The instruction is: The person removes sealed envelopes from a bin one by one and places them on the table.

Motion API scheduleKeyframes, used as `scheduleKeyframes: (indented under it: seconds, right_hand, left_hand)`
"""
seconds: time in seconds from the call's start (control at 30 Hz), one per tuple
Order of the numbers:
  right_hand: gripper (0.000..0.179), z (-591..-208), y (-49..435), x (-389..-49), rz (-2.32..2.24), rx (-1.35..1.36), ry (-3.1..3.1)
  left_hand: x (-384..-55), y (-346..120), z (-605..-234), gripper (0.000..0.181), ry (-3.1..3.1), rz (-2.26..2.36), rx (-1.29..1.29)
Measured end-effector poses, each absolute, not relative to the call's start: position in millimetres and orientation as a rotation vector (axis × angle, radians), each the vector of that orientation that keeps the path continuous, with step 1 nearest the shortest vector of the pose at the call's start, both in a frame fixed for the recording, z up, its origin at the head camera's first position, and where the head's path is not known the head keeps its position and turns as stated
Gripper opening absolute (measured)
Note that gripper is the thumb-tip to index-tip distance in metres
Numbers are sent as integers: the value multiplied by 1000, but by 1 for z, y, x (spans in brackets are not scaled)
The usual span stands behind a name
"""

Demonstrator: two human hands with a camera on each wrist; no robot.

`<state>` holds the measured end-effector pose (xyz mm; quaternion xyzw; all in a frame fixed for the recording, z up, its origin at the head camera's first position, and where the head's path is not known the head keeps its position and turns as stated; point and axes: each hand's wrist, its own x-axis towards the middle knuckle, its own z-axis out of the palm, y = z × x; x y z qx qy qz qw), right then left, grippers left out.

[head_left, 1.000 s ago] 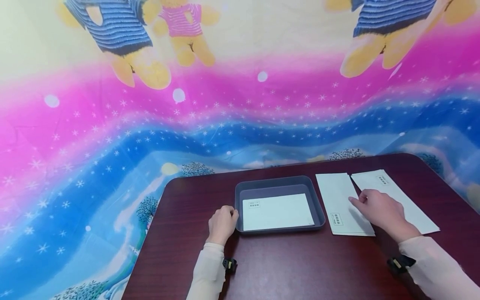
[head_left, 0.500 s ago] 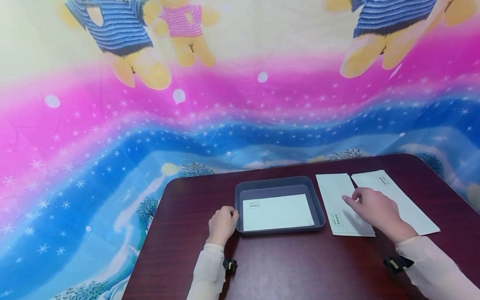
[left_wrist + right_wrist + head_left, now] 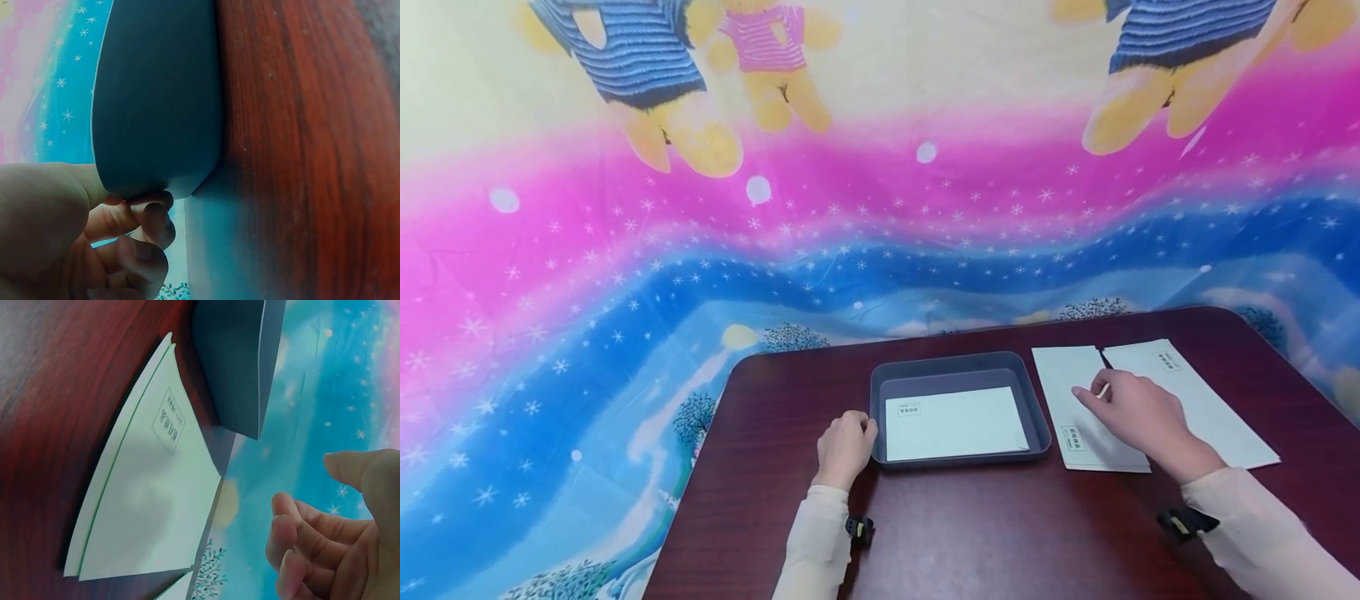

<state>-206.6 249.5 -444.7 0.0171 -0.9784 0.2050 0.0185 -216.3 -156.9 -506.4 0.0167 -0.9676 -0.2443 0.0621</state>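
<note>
Envelope pair [image 3: 147, 487], two edges showing: lying stacked on the surface [image 3: 970, 525], just right of the tray [image 3: 940, 381]. Right hand [image 3: 1138, 412], one: hovering above, thumb and fingers standing apart, holding nothing. Step in hand, as judged: sorting envelopes; the next move is probably calling for lowering that hand and pinching one edge alone. Tray, one: resting flat, with the left hand [image 3: 842, 450] pinching its left rim between thumb and fingers. Tray envelope [image 3: 953, 425], one showing; any beneath, uncountable. Far-right envelope [image 3: 1217, 417], one showing, lying partly hidden by the right hand. Backdrop [image 3: 865, 250], one: hanging behind.
</note>
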Motion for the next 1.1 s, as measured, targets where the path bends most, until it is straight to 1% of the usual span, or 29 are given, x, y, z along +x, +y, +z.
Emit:
scheduleKeyframes:
  seconds: [0.5,0.73,1.1]
  right_hand:
    - [36,-442,231,-207,677,111,-3007]
    - [31,-447,221,-207,674,149,-3013]
    - [29,-452,208,-206,674,194,-3016]
  left_hand:
    - [-218,-156,-505,47,-2940,-705,58]
    - [-218,-156,-506,47,-2934,-706,48]
    - [-217,-155,-504,48,-2947,-713,63]
